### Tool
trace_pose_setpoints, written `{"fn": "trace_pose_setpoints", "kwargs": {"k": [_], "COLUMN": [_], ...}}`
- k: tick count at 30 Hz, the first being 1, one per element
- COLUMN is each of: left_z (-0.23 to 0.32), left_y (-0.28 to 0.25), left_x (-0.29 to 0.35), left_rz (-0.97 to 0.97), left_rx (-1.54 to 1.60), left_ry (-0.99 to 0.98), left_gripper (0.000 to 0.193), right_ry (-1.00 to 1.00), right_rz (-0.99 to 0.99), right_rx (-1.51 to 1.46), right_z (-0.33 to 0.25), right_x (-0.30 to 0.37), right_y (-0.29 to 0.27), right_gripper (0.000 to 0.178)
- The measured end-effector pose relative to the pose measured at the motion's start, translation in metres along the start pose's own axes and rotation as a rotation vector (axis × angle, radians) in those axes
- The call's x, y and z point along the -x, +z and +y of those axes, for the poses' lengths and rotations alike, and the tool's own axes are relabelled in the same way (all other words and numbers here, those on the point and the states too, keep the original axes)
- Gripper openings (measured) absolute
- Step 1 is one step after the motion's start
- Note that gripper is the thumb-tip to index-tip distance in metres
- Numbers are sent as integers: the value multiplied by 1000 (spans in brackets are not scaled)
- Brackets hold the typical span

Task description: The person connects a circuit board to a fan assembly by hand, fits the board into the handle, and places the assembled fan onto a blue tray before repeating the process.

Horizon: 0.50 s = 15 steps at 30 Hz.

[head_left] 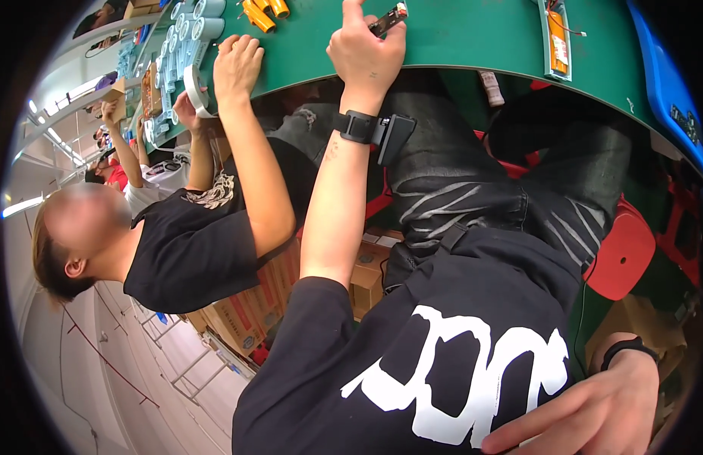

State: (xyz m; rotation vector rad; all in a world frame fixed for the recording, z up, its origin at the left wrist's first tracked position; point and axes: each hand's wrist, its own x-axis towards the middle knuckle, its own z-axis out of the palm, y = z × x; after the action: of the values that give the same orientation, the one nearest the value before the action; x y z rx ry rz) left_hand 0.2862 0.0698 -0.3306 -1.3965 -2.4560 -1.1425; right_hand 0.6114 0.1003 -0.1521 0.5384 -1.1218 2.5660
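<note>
My left hand (366, 61) is closed at the table's near edge, with a small dark circuit board (387, 21) pinched between its fingers. A light-coloured part shows at the board's end. On that wrist sits a black strap with a boxy black device (397, 139). Low on the right, my right hand (594, 413) is in front of my black shirt, fingers stretched out and apart, nothing visible in them. A dark band circles its wrist. To the right of my left hand, a pale open housing (566, 67) holds an orange battery (557, 45) with thin wires.
Orange cylinders (259, 15) lie on the green table (473, 38), left of my hand. Farther left stand several light-blue cylindrical parts (186, 45). A co-worker (192, 265) sits beside me, hands at the table. A blue tray (658, 68) with circuit boards (685, 123) is at the right.
</note>
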Motion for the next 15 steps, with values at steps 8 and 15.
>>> {"fn": "trace_pose_setpoints", "kwargs": {"k": [8, 15], "left_z": [0, -6], "left_y": [3, 6], "left_x": [6, 2], "left_rz": [13, 36], "left_rx": [-77, -82], "left_ry": [12, 140], "left_gripper": [44, 44], "right_ry": [-138, 466], "right_rz": [-36, -21], "right_rx": [33, -108], "right_z": [4, -15], "right_x": [-1, -30], "right_y": [-12, -6], "right_gripper": [22, 13]}}
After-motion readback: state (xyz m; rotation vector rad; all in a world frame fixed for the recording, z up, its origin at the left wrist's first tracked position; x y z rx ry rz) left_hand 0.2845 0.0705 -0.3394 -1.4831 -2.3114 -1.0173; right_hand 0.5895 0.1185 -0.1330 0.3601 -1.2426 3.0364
